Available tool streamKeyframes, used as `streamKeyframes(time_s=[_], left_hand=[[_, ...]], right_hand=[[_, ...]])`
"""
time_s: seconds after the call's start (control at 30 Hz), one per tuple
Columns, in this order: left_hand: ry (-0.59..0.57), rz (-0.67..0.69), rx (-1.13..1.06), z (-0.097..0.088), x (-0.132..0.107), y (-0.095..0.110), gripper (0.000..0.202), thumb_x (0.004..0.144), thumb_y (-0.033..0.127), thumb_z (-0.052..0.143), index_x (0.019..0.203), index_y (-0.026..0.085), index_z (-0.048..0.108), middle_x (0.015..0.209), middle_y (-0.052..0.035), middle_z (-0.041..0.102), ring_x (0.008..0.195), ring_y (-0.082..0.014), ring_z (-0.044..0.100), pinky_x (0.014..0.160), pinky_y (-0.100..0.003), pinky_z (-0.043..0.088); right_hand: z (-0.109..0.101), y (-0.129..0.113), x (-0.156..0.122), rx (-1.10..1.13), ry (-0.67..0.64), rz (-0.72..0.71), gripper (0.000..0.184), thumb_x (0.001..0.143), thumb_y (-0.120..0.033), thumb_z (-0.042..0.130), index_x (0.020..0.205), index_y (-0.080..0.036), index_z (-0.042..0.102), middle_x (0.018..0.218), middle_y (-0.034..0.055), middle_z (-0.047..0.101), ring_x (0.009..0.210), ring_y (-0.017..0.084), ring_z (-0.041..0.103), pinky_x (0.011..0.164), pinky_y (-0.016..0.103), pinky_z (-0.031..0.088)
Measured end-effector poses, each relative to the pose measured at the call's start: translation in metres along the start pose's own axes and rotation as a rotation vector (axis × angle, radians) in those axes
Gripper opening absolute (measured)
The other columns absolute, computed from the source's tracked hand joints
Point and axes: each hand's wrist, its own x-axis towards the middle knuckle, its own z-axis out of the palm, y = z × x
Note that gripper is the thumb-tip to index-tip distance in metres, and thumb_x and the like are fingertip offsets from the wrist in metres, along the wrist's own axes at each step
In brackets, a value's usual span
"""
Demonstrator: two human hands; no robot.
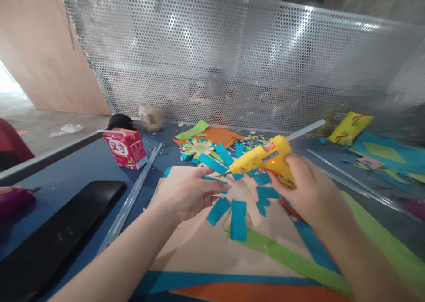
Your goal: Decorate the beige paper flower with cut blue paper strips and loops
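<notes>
My right hand [303,184] is wrapped round the handle of a yellow hot glue gun [265,156], whose nozzle points left. A clear glue stick [307,129] sticks out of the gun's back end. Fingers pinched, my left hand [195,191] holds the left side of a paper flower [238,222] with blue looped petals and a pale centre. The nozzle tip is close to my left fingertips and a blue petal; whether it touches cannot be seen. Under the flower lie pale paper sheets [199,253] and a green paper strip [279,249].
Behind the flower lies another paper flower [198,148] among paper scraps. A red carton [125,148], clear glue sticks [136,191] and a black flat object [63,231] are on the left. A yellow packet [351,128] stands back right. A perforated metal screen [215,49] closes off the table's far side.
</notes>
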Motion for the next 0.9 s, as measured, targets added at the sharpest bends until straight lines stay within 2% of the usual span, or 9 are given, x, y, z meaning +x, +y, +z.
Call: streamKeyframes(time_s=[0.33,0.53,0.73,0.9], left_hand=[[-0.031,0.014,0.025,-0.0042,0.0026,-0.0022,0.027,0.06,0.002,0.064,0.082,0.016,0.058,0.074,-0.0015,0.066,0.06,-0.01,0.061,0.052,-0.017,0.048],[-0.036,0.017,0.039,-0.0029,0.0025,-0.0018,0.022,0.062,0.001,0.062,0.078,0.015,0.057,0.071,-0.0018,0.066,0.059,-0.0102,0.061,0.052,-0.017,0.049],[-0.06,0.019,0.037,-0.0027,0.0013,-0.002,0.026,0.061,0.002,0.064,0.082,0.016,0.058,0.07,-0.0015,0.066,0.058,-0.0104,0.061,0.052,-0.017,0.049],[-0.031,0.012,0.032,-0.0032,0.0011,-0.0021,0.027,0.06,0.002,0.064,0.081,0.016,0.057,0.069,-0.0016,0.066,0.057,-0.0109,0.061,0.051,-0.018,0.048]], right_hand=[[-0.0001,0.0009,0.0001,-0.046,0.017,0.007,0.021,0.078,-0.027,0.05,0.091,-0.011,0.047,0.067,0.0041,0.053,0.06,0.015,0.053,0.05,0.023,0.042],[-0.0001,0.0015,0.0015,-0.008,0.001,0.019,0.018,0.08,-0.026,0.048,0.091,-0.013,0.046,0.068,0.0042,0.053,0.06,0.015,0.054,0.05,0.025,0.043],[0.0007,0.0014,0.0019,-0.031,0.013,0.036,0.019,0.079,-0.026,0.05,0.092,-0.013,0.046,0.068,0.0038,0.054,0.059,0.015,0.054,0.048,0.024,0.042],[0.0001,0.0017,0.0016,-0.023,0.017,0.041,0.019,0.079,-0.026,0.049,0.093,-0.013,0.046,0.071,0.0044,0.055,0.06,0.015,0.054,0.049,0.024,0.042]])
